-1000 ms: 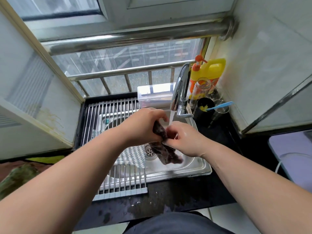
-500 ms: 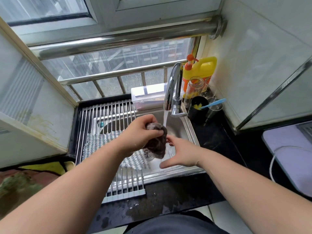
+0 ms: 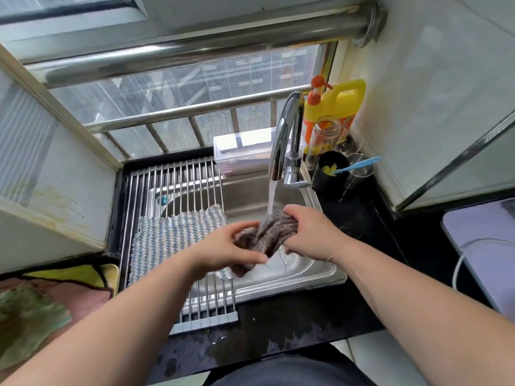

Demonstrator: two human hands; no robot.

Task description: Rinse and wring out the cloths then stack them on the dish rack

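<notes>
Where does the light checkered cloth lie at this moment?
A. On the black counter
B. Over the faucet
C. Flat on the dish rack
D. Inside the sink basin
C: the checkered cloth lies spread flat on the bars of the dish rack, to the left of the hands.

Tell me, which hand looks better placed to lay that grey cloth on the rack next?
Probably the left hand: it grips the grey cloth on the side nearest the dish rack, beside the checked cloth. The right hand is farther away, under the tap.
</notes>
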